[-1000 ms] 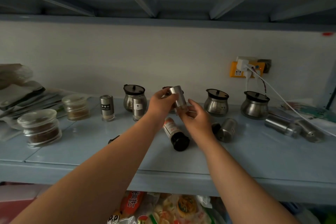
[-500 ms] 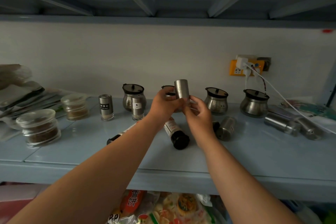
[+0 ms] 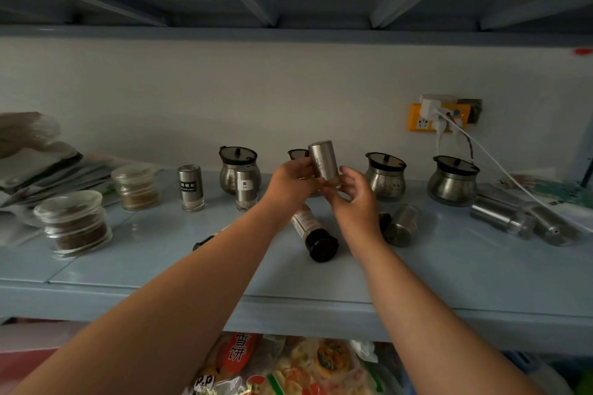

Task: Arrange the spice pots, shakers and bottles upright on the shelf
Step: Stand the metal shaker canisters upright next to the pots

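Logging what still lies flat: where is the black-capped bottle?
Head view, centre: the black-capped bottle lies on its side on the shelf, cap toward the front, just below the left hand and right hand, toppled steel shaker to its right.

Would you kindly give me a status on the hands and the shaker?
Left hand and right hand both grip the steel shaker, near upright, above the shelf. Black-capped bottle lies on its side below them. Another fallen shaker beside it.
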`<state>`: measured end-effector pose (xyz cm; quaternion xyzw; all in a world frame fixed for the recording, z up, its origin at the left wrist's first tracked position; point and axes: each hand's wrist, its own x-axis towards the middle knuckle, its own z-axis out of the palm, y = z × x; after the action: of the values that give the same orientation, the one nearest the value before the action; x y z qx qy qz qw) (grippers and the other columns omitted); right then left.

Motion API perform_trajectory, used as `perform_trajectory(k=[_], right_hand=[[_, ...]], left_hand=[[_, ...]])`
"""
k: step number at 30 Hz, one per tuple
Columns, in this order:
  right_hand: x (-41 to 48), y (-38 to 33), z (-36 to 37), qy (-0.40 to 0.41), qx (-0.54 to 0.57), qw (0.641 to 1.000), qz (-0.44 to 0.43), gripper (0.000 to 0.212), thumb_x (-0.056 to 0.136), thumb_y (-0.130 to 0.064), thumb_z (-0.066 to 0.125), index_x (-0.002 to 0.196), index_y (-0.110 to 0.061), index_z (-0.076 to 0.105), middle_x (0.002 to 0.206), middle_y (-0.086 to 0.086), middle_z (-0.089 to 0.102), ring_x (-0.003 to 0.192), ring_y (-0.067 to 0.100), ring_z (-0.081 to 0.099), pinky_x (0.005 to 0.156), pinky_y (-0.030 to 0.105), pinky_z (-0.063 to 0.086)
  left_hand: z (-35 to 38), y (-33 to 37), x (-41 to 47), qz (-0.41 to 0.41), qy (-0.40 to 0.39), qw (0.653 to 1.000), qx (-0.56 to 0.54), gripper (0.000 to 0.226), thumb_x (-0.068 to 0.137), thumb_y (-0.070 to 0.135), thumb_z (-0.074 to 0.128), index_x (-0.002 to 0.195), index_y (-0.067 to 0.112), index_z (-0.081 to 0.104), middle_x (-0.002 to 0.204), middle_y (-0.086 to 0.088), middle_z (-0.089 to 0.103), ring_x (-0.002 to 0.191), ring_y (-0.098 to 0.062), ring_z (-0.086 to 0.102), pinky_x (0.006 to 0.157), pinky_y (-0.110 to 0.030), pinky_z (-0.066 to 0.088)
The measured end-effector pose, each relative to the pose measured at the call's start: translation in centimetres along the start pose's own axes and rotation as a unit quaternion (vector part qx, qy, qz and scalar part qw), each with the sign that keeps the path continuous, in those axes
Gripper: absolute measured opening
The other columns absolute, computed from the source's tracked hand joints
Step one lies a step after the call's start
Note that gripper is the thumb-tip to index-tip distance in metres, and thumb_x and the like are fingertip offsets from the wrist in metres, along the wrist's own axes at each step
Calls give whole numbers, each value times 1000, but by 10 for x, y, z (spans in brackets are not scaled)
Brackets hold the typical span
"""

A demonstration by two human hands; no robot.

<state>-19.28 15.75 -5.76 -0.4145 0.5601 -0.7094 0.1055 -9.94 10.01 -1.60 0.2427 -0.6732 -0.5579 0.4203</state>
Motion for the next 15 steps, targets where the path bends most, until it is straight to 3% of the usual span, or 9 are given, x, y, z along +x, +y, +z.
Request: perform_trajectory(k=[2,5,9,15], right_hand=[[0,-1,0,3,-14,1000,-15,43,81,-14,70,120,-18,55,109,-4,60,100,7,56,81,13,44],[-2,2,1,9,-57,996,-61,39,78,-13,73,113,-20,58,107,-3,60,96,8,57,71,8,47],[-4,2,0,-4,-70,993,-91,35,78,-17,73,109,-24,59,110,-2,60,98,5,57,78,21,51],[-6,-1,3,-49,-15,997,-51,37,88,-17,63,122,-24,54,112,-9,61,103,2,57,77,4,46]], left_hand=[[-1,-1,-2,3,-11,1000,-4,42,83,-10,60,124,-3,56,116,-22,65,98,-27,64,78,-24,55],[-2,-1,-4,-1,-28,999,-18,38,81,1,68,118,0,60,111,-22,67,98,-31,67,85,-32,55],[-3,0,-6,-12,-18,998,-58,33,84,2,66,115,-2,59,107,-24,66,98,-33,65,88,-36,54],[-7,3,-3,-43,5,995,-93,40,89,-8,52,128,-6,47,117,-27,60,95,-31,62,86,-33,52]])
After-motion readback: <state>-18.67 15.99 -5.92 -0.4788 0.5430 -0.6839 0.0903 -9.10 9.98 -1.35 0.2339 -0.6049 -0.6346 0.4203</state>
